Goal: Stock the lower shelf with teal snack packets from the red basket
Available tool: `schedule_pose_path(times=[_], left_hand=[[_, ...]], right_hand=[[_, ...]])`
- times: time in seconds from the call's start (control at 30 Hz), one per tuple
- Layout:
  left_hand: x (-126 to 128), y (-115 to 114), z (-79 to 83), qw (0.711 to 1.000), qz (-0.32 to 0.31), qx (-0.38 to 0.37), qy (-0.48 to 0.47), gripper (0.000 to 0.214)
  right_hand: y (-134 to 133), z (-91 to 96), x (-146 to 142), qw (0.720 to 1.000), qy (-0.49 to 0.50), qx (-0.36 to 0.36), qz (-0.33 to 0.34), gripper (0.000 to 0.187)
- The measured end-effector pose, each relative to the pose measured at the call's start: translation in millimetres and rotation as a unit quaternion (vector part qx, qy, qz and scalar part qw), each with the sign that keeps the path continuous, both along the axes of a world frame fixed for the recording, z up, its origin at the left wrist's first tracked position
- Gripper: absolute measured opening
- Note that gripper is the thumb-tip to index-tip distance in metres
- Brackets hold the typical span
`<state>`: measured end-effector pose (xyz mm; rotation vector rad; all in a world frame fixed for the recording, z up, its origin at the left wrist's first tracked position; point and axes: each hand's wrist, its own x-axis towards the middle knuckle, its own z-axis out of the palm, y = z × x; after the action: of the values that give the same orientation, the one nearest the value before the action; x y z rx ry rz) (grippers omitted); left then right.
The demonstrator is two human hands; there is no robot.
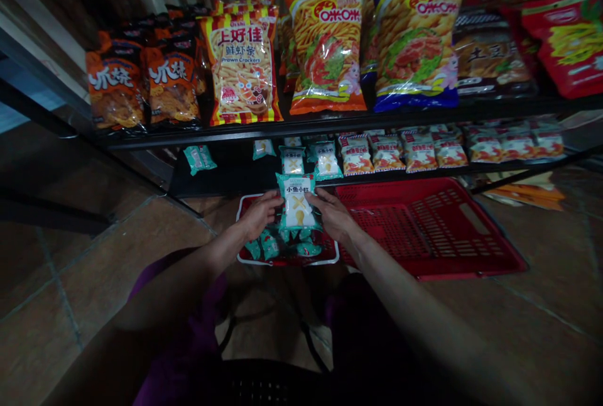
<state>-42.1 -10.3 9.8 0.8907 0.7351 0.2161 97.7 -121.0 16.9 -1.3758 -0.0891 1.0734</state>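
Note:
Both hands hold a stack of small teal-and-white snack packets (296, 205) above a small red basket (287, 259). My left hand (257, 214) grips the stack's left side and my right hand (335, 216) grips its right side, fingers closed round the packets. More teal packets lie in the small basket below. Matching teal packets (325, 159) lie on the low shelf just beyond the hands.
A large red plastic basket (424, 227) sits on the tiled floor to the right. The low dark shelf (226, 170) also carries red-and-white small packets (419, 151). The upper shelf holds big snack bags (327, 48). Brown floor tiles spread to the left.

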Motion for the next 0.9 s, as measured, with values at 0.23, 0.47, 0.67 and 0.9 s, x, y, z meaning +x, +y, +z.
schedule_pose_path(times=[0.23,0.47,0.67,0.9], left_hand=[[-6,-5,2.9,0.999,-0.046,0.001,0.000,0.039],[-5,-11,-2.9,0.999,-0.045,-0.016,0.009,0.046],[-3,-6,2.7,0.999,0.023,-0.024,-0.009,0.037],[-1,2,6.4,0.990,0.130,-0.051,0.006,0.034]], right_hand=[[-1,-4.3,0,1.000,-0.004,-0.003,-0.003,0.040],[1,-4.2,-1,1.000,-0.001,0.000,0.019,0.041],[-4,-0.2,0,0.999,-0.032,-0.030,-0.001,0.036],[-14,-5.4,-18,0.998,0.019,-0.013,-0.064,0.024]])
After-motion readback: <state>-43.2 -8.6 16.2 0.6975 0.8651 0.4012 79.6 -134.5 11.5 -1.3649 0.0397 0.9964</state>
